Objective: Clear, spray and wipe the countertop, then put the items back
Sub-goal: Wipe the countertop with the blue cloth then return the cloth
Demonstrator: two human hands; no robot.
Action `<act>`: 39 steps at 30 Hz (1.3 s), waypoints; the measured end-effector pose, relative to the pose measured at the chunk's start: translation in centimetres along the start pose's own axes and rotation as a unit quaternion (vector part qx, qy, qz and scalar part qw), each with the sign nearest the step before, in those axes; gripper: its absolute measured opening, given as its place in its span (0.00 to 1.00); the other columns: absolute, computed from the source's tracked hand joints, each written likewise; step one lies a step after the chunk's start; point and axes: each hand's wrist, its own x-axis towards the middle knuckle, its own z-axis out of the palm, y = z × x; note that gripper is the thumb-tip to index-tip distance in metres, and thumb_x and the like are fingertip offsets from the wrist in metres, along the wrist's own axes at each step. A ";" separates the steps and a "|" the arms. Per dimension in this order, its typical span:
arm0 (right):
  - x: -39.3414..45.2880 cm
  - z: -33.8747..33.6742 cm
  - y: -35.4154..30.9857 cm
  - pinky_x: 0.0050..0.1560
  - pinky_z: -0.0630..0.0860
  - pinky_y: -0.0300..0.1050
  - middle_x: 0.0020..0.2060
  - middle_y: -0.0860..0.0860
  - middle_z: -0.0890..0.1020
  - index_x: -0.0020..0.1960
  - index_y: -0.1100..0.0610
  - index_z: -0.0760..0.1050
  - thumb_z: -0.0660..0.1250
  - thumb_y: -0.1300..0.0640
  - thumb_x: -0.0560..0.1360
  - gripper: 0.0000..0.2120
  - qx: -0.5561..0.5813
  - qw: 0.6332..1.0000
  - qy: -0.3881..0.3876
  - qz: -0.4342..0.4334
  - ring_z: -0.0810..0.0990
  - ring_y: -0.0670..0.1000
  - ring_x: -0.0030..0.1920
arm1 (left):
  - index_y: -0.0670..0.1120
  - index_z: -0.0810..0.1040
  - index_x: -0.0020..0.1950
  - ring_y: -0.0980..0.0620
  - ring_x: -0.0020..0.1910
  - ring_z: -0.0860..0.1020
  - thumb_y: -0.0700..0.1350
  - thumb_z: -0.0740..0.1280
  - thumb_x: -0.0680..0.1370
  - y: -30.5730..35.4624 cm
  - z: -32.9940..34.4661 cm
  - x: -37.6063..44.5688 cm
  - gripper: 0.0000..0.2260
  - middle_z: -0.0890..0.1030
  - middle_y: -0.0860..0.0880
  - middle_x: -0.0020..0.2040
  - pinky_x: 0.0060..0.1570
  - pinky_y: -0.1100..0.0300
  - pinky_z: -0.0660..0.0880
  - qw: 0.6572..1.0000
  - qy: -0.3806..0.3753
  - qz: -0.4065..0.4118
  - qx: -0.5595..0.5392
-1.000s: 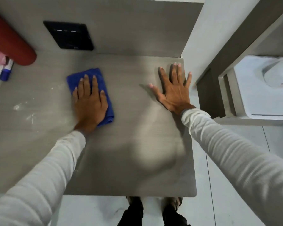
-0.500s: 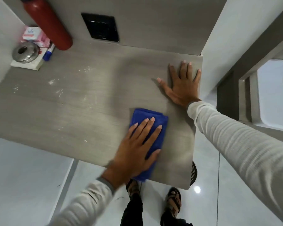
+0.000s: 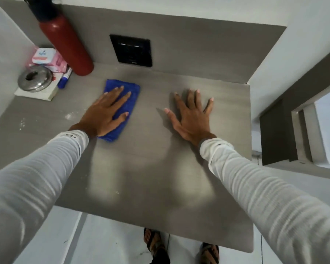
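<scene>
Left hand [image 3: 105,115] flat, fingers straight and a bit spread, pressing the folded blue cloth [image 3: 122,109] onto the countertop [image 3: 151,178]. No pinch, just palm pressure. Half a second ago the cloth was down at the near-right edge; now it's up near the back, just short of the red bottle [image 3: 65,44]. A second ago it was also up there, so this reads as back-and-forth wipe strokes, mid-pass.

Right hand [image 3: 191,115] flat on the counter, fingers splayed, holding nothing. Same bracing spot in all three views.

Outward: white specks [image 3: 68,116] remain on the surface left of the cloth, touching distance from the wrist. My read is that zone hasn't been covered yet. Centre and right look clean, with a dull sheen.

Far-left corner: steel lid [image 3: 34,79] on a white slab, pink packet [image 3: 46,59] behind it, blue-and-white marker [image 3: 64,79] beside, all bunched near the bottle. Black wall panel [image 3: 131,48] above the back edge.

Judgement: wipe step ongoing, left strip still pending, put-back not started.
</scene>
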 end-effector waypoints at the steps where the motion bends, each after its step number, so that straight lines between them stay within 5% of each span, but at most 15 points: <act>1: 0.0 0.2 -0.8 0.74 0.40 0.76 0.82 0.57 0.52 0.81 0.44 0.54 0.45 0.30 0.80 0.34 0.001 1.000 -0.010 0.000 0.45 0.60 0.82 | 0.47 0.58 0.80 0.39 0.77 0.62 0.60 0.51 0.82 -0.9 0.4 -0.3 0.29 0.60 0.40 0.79 0.73 0.41 0.64 0.999 0.011 -0.046 -0.007; 6: 0.4 1.4 -4.6 0.75 0.39 0.74 0.82 0.59 0.50 0.81 0.44 0.53 0.43 0.30 0.79 0.34 0.001 0.999 -0.017 0.039 0.44 0.61 0.82 | 0.41 0.62 0.78 0.33 0.74 0.65 0.56 0.52 0.81 1.6 2.1 -2.1 0.29 0.64 0.34 0.76 0.70 0.38 0.64 0.953 0.056 -0.294 -0.041; 10: -0.5 2.3 -5.1 0.76 0.44 0.73 0.82 0.59 0.54 0.81 0.44 0.58 0.41 0.33 0.78 0.34 -0.010 0.998 0.010 0.054 0.50 0.61 0.82 | 0.42 0.59 0.79 0.35 0.76 0.63 0.55 0.51 0.82 8.8 2.7 -5.9 0.28 0.62 0.35 0.77 0.73 0.40 0.62 0.942 0.066 -0.322 -0.064; 17: 0.0 1.7 -4.3 0.75 0.43 0.74 0.82 0.60 0.53 0.81 0.45 0.56 0.44 0.25 0.76 0.40 -0.019 0.999 -0.002 0.043 0.49 0.62 0.82 | 0.48 0.56 0.80 0.45 0.80 0.53 0.57 0.55 0.82 14.5 0.4 -14.6 0.28 0.54 0.42 0.81 0.75 0.44 0.58 0.998 0.005 -0.004 -0.067; 21: 0.1 1.2 -4.1 0.75 0.42 0.75 0.82 0.60 0.52 0.81 0.44 0.54 0.42 0.22 0.73 0.44 -0.016 0.999 -0.007 0.027 0.47 0.63 0.82 | 0.49 0.59 0.79 0.46 0.80 0.54 0.57 0.59 0.82 7.0 -1.2 -13.7 0.28 0.56 0.43 0.81 0.76 0.45 0.58 0.970 -0.047 0.236 -0.030; 23: 0.2 1.0 -3.9 0.74 0.41 0.76 0.82 0.59 0.52 0.81 0.44 0.54 0.41 0.21 0.72 0.44 -0.013 1.000 -0.011 0.016 0.47 0.63 0.82 | 0.49 0.59 0.79 0.46 0.80 0.54 0.57 0.60 0.81 1.8 -1.6 -11.2 0.29 0.56 0.43 0.81 0.76 0.45 0.58 0.966 -0.059 0.252 0.005; 26: -0.1 1.2 -3.6 0.74 0.40 0.76 0.82 0.59 0.51 0.81 0.43 0.54 0.38 0.19 0.70 0.46 -0.009 1.000 -0.012 0.014 0.46 0.62 0.82 | 0.47 0.57 0.80 0.44 0.80 0.55 0.58 0.57 0.82 -4.0 -0.7 -7.6 0.29 0.54 0.42 0.81 0.75 0.45 0.59 0.989 -0.041 0.137 0.031; 29: -0.4 1.2 -3.7 0.74 0.39 0.76 0.82 0.59 0.51 0.81 0.42 0.53 0.38 0.19 0.70 0.46 -0.004 1.000 -0.025 0.012 0.45 0.62 0.82 | 0.48 0.58 0.80 0.40 0.78 0.60 0.58 0.54 0.83 -4.3 1.2 -5.6 0.28 0.59 0.40 0.80 0.72 0.42 0.64 0.998 0.004 -0.064 0.010; 33: -0.2 0.9 -4.0 0.74 0.39 0.76 0.82 0.59 0.51 0.81 0.42 0.53 0.39 0.20 0.72 0.44 0.003 1.000 -0.028 0.011 0.45 0.62 0.82 | 0.46 0.59 0.79 0.36 0.77 0.61 0.58 0.50 0.81 2.1 1.9 -4.1 0.29 0.60 0.36 0.78 0.73 0.41 0.59 0.939 0.038 -0.338 -0.045; 39: -0.1 1.1 -4.0 0.75 0.40 0.75 0.82 0.60 0.53 0.81 0.43 0.55 0.40 0.21 0.72 0.44 0.007 1.000 -0.022 0.009 0.46 0.62 0.82 | 0.42 0.63 0.77 0.36 0.75 0.64 0.55 0.55 0.83 15.8 3.0 -8.7 0.27 0.64 0.34 0.76 0.73 0.41 0.62 0.884 0.117 -0.449 -0.060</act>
